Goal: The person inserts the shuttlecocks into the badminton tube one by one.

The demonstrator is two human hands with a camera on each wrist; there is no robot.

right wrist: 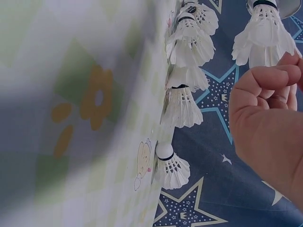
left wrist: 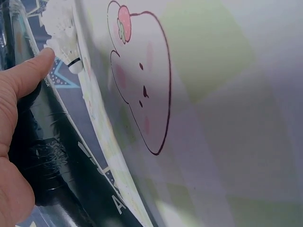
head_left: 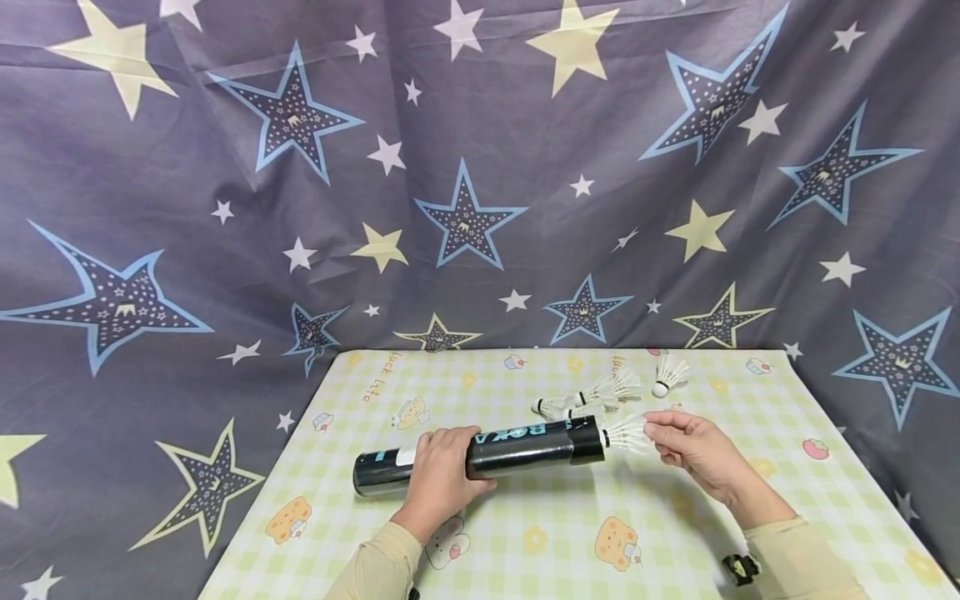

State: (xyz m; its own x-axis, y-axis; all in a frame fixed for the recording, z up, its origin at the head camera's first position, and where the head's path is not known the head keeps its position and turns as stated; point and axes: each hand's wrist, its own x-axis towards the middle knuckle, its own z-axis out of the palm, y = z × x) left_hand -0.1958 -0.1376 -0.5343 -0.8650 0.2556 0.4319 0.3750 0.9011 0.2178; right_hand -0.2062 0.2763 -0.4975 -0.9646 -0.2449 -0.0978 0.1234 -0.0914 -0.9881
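A black shuttlecock tube [head_left: 525, 447] with blue lettering lies across the middle in the head view, its right end slightly higher than its left. My left hand [head_left: 444, 473] grips it around the body, left of the lettering. At the tube's right mouth, a white feather shuttlecock [head_left: 627, 434] points its cork end inward, with the cork partly hidden by the rim. My right hand [head_left: 697, 457] pinches the feather edge between thumb and fingers. In the right wrist view the same shuttlecock [right wrist: 262, 35] shows its dark band right at the tube mouth.
Behind the tube's right end several shuttlecocks [head_left: 615, 387] lie clustered on the checkered tablecloth [head_left: 555, 508]. Another shuttlecock [head_left: 670, 375] sits apart from them, farther back and right. A star-patterned curtain [head_left: 465, 125] hangs along the table's far edge.
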